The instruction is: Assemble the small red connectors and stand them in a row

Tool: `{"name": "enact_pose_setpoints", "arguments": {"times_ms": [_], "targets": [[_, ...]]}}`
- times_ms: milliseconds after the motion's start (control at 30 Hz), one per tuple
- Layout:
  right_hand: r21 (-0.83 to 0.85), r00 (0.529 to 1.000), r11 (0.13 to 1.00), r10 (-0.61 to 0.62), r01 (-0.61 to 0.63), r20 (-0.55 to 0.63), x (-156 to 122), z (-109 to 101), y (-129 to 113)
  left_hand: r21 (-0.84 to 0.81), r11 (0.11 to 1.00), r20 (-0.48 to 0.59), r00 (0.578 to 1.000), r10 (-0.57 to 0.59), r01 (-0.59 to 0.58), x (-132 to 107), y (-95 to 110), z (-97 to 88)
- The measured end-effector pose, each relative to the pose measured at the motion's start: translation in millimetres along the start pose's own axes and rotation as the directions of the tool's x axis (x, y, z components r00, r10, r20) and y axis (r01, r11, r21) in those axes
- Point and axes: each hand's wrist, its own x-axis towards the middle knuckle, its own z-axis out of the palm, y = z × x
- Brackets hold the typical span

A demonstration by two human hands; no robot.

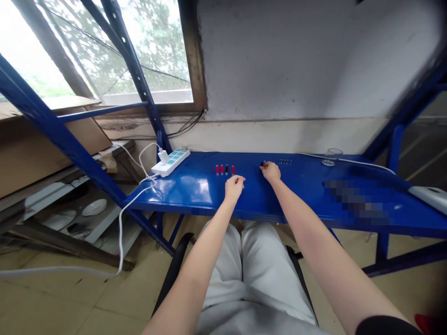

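On the blue metal table point(195, 186) stands a short row of small red and black upright pieces point(225, 169). My left hand point(233, 184) rests just in front of that row with its fingers curled, and nothing shows in it. Further right, my right hand point(270, 171) has its fingers closed on a small dark piece point(262, 164) at the fingertips. A group of several tiny dark pieces point(285, 161) lies just to the right of that hand.
A white power strip point(171, 161) with a white cable lies at the table's back left. A clear glass point(332, 157) stands at the back right beside a white cord. A blue shelf frame point(70, 144) rises at left, with dishes on a low shelf point(94, 207).
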Motion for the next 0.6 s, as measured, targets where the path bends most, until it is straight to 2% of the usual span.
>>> {"name": "enact_pose_setpoints", "arguments": {"times_ms": [300, 467, 600], "targets": [[0.005, 0.998, 0.999, -0.046, 0.046, 0.048, 10.9, -0.7, 11.9, 0.024, 1.000, -0.006, 1.000, 0.018, -0.018, 2.3, -3.4, 1.1], [0.040, 0.995, 0.999, 0.008, -0.013, 0.104, 17.3, -3.6, 11.2, 0.042, 0.999, -0.002, 1.000, 0.010, -0.010, 2.7, -3.6, 1.1], [0.082, 0.994, 0.996, 0.039, -0.047, 0.101, 18.7, -4.6, 15.0, 0.027, 1.000, -0.014, 1.000, 0.000, 0.000, 1.8, -1.9, 1.0]]}}
